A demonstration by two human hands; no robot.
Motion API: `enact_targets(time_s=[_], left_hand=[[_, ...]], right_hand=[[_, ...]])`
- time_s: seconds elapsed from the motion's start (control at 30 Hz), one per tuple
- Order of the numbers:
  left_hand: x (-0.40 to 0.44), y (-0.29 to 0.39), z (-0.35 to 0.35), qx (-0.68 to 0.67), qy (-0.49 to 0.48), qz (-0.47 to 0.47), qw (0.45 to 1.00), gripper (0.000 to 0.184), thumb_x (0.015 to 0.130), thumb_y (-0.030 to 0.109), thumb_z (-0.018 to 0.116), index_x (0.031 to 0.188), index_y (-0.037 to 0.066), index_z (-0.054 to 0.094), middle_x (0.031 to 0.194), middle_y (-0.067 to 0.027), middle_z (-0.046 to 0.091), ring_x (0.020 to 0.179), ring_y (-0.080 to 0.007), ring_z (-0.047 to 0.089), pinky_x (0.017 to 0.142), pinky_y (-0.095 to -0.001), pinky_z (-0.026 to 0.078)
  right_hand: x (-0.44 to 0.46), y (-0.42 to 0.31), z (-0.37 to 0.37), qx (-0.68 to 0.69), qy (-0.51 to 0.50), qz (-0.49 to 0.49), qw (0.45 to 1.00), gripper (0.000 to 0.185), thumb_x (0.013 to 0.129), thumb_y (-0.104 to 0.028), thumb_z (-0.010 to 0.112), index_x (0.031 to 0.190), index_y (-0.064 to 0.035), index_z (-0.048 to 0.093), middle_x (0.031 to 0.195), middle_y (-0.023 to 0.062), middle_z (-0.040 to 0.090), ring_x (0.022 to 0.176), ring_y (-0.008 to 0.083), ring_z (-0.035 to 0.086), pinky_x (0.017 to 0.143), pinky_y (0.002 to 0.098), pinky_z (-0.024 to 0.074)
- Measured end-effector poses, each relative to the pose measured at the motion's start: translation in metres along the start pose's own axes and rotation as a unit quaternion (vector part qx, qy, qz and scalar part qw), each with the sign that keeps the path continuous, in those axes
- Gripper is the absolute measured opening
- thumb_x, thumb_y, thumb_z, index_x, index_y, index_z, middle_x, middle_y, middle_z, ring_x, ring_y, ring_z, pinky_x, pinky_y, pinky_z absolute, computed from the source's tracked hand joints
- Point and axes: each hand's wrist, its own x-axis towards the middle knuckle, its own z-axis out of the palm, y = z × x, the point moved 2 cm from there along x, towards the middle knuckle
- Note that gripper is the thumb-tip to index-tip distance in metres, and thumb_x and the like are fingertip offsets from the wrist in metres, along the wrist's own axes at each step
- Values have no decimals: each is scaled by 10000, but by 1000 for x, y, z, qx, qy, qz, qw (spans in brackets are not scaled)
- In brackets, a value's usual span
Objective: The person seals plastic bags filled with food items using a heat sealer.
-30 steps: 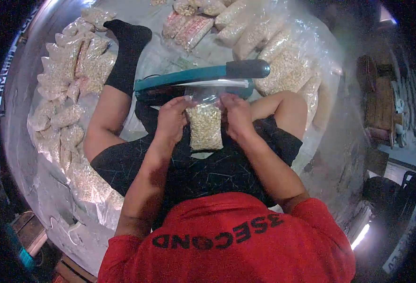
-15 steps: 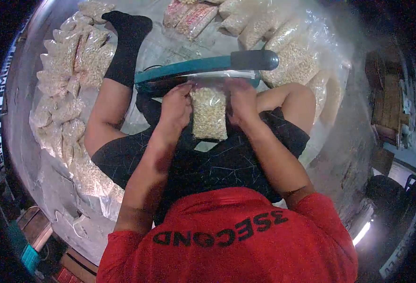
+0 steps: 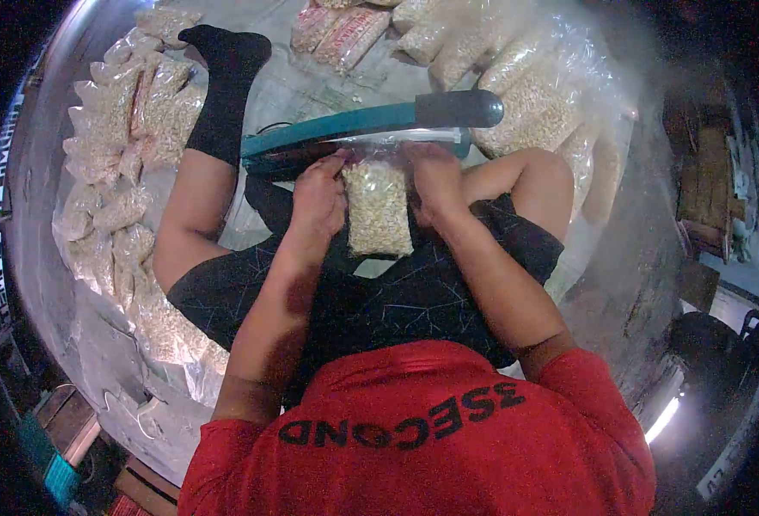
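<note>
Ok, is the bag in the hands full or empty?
Mostly full: pale pieces fill the bag from its bottom up to between the left hand and right hand; its clear top looks unfilled.

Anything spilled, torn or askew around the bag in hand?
Nothing stands out. The left hand and right hand hold the filled bag by its upper sides at the teal sealer; no spill shows around it. Tiny tears wouldn't show.

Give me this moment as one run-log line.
filled clear bag: top end at teal sealer | left hand: holds bag's left upper edge | right hand: holds right upper edge | sealer arm: raised
</note>
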Motion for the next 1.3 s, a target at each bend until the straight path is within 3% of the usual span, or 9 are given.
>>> enact_targets(time_s=[0.1, 0.17, 0.53, 0.6, 0.83, 0.93, 1.1, 1.17, 1.3], left_hand=[[1, 1, -1, -7, 5, -9, 1000, 182, 989, 92, 561, 1059, -47, 655, 1009, -134, 701, 918, -244, 672, 846, -361, 539], [-1, 2, 1, -4, 1, -4, 1000, 179, 989, 88, 559, 1051, -48, 659, 1011, -137, 703, 919, -244, 672, 848, -363, 539], [2, 2, 0, -20, -1, -23, 1000, 146, 976, 89, 578, 1031, -16, 664, 1011, -133, 703, 910, -242, 677, 819, -373, 553], [-2, 3, 6, 25, 35, -9, 999, 164, 1002, 154, 532, 1086, 83, 653, 892, -2, 683, 541, -60, 517, 416, -193, 395], [-5, 7, 8, 66, 52, -22, 996, 164, 1009, 172, 539, 1079, 93, 664, 774, 39, 609, 495, -34, 432, 395, -196, 349], [-8, 9, 7, 62, 48, -4, 997, 127, 970, 137, 610, 997, 41, 688, 899, -55, 712, 598, -99, 560, 461, -252, 408], [12, -3, -17, 65, 24, -9, 998, 109, 957, 152, 643, 931, 64, 702, 766, -13, 672, 509, -72, 482, 407, -249, 318], [0, 5, 0, 60, 40, 0, 997, 108, 954, 157, 647, 931, 66, 701, 718, 4, 635, 494, -72, 464, 403, -252, 313], [9, -1, -7, 85, 66, 3, 994, 120, 945, 177, 661, 928, 64, 700, 655, 28, 580, 481, -72, 445, 404, -261, 312]], right_hand=[[2, 3, 2, 22, -16, -61, 998, 127, 951, -103, 649, 959, 4, 718, 889, 73, 727, 781, 164, 638, 711, 311, 498], [-3, -4, 5, 52, 27, 35, 998, 129, 942, -108, 667, 943, 10, 719, 898, 75, 731, 779, 166, 639, 722, 315, 496], [16, 20, -5, -77, 74, 20, 994, 198, 917, -188, 722, 975, 1, 734, 881, 69, 738, 783, 152, 635, 718, 314, 497], [5, 4, -2, -86, 82, 11, 993, 234, 936, -221, 706, 957, 8, 746, 852, 61, 735, 755, 132, 616, 698, 299, 487], [10, 15, -1, -20, 42, 8, 999, 201, 905, -196, 746, 934, 0, 713, 887, 85, 736, 763, 174, 651, 711, 321, 504], [9, 13, -4, -64, 54, -6, 996, 210, 905, -199, 742, 929, 7, 713, 890, 102, 735, 778, 186, 650, 723, 334, 507], [-14, -1, -11, -109, 48, -34, 992, 230, 914, -218, 726, 898, 8, 691, 876, 127, 713, 823, 222, 635, 758, 370, 505], [-43, -29, -11, -214, 171, -210, 939, 212, 926, -225, 702, 885, -21, 662, 884, 100, 681, 839, 208, 615, 767, 365, 488], [-75, -103, -9, -168, 126, -421, 882, 190, 920, -218, 707, 935, -43, 634, 923, 96, 649, 868, 225, 602, 793, 385, 475]])
